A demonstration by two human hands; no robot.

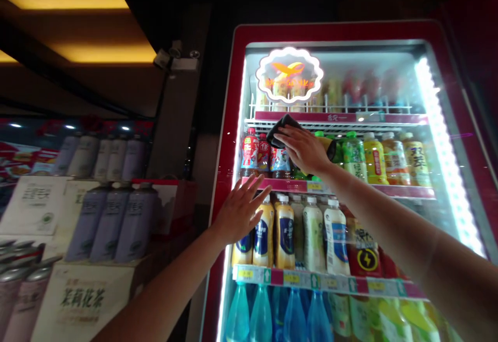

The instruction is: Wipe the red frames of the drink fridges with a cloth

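A dark cloth (pixel 287 122) lies under my right hand (pixel 305 150), which presses it to the glass door (pixel 342 59) of a lit drinks fridge, over the second shelf of bottles. The cloth sticks out past my fingertips, and a dark and yellow edge shows beyond the wrist side. My left hand (pixel 240 209) is open with fingers spread, at the left side of the door in front of the milk-tea-coloured bottles (pixel 286 230). It holds nothing; whether its palm touches the glass I cannot tell.
A red frame (pixel 227 124) surrounds the door, and a glowing scalloped sign (pixel 290 76) sits at its upper left. Shelves of bottled drinks stand behind the glass. On the left are stacked cartons (pixel 89 295) and purple bottles (pixel 112 222). A dark pillar (pixel 175 124) rises between.
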